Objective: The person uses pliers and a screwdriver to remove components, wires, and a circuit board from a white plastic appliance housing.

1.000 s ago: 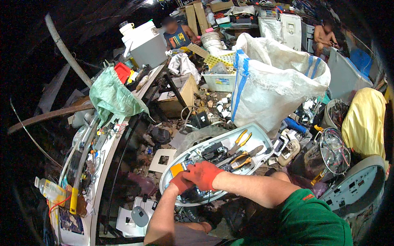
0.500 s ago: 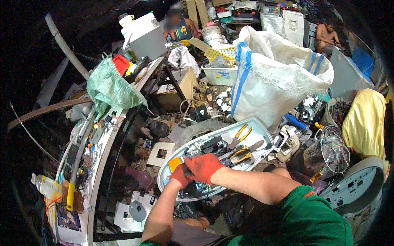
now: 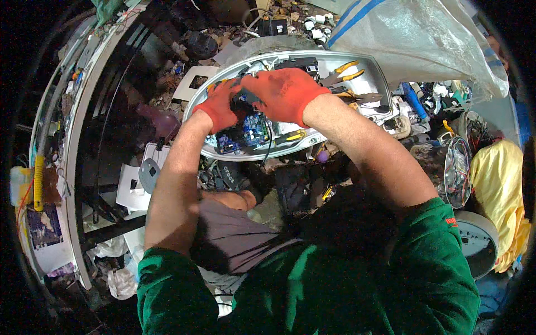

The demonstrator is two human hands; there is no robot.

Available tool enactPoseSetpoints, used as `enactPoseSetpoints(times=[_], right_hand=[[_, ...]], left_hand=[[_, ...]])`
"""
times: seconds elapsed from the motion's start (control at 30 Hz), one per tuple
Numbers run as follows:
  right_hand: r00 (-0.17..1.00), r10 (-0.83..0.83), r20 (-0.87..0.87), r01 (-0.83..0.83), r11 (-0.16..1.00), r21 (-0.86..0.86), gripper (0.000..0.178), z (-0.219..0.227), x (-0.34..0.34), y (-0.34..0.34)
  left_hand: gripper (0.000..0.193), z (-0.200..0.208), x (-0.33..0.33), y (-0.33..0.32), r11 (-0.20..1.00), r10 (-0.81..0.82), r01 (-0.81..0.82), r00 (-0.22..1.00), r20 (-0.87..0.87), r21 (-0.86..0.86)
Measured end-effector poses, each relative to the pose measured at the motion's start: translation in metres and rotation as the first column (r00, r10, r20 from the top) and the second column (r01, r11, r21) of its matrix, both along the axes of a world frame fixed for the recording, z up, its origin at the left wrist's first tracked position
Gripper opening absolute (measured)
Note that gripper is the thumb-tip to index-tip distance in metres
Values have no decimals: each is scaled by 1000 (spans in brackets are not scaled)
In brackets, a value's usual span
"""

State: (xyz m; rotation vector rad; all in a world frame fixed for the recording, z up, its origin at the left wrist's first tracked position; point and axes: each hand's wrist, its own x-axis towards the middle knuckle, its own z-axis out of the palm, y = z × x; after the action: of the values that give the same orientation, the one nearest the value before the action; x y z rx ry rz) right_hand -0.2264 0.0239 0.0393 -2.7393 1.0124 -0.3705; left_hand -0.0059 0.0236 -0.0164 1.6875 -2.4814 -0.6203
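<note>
My left hand (image 3: 219, 106) and my right hand (image 3: 286, 94), both in red gloves with dark smudges, meet over the left part of a white, shell-shaped plastic tray (image 3: 287, 153). Their curled fingers close on a small black part (image 3: 241, 104), mostly hidden by the gloves. A black cable (image 3: 270, 142) hangs just below the right hand; its upper end is hidden. Blue circuit boards (image 3: 254, 129) lie in the tray beneath the hands. Pliers with yellow-and-black handles (image 3: 350, 72) rest at its right end, and a yellow-handled tool (image 3: 293, 136) lies near its front rim.
A large white sack with blue stripes (image 3: 413, 42) stands beyond the tray. Right of it are a wire-filled clear container (image 3: 458, 173) and yellow cloth (image 3: 494, 195). A cluttered bench edge (image 3: 78, 139) runs along the left. A white panel (image 3: 192, 82) lies among floor scraps.
The view has tilted downward, so the tray and hands appear higher and larger. Both hands stay together over the tray's left part, still closed on the black part.
</note>
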Motion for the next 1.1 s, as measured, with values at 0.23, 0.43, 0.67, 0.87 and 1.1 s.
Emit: enactPoseSetpoints(times=[0.23,0.43,0.67,0.87,1.1], right_hand=[[992,-102,-79,106,993,56,39,10,8,2],[975,219,48,-212,970,-123,42,2,4,-2],[986,-64,-156,81,991,103,44,17,5,0],[981,191,-5,-191,978,-84,43,1,0,5],[980,190,-60,-189,982,22,39,5,-6,2]], left_hand=[[69,-23,-3,-12,996,-85,83,994,74,20],[66,-50,3,-19,990,-127,134,985,118,-49],[75,-23,-13,-21,990,-127,141,947,296,-29],[83,-9,-14,-21,977,-208,181,934,292,117],[78,-6,-27,-24,973,-229,211,885,405,90]])
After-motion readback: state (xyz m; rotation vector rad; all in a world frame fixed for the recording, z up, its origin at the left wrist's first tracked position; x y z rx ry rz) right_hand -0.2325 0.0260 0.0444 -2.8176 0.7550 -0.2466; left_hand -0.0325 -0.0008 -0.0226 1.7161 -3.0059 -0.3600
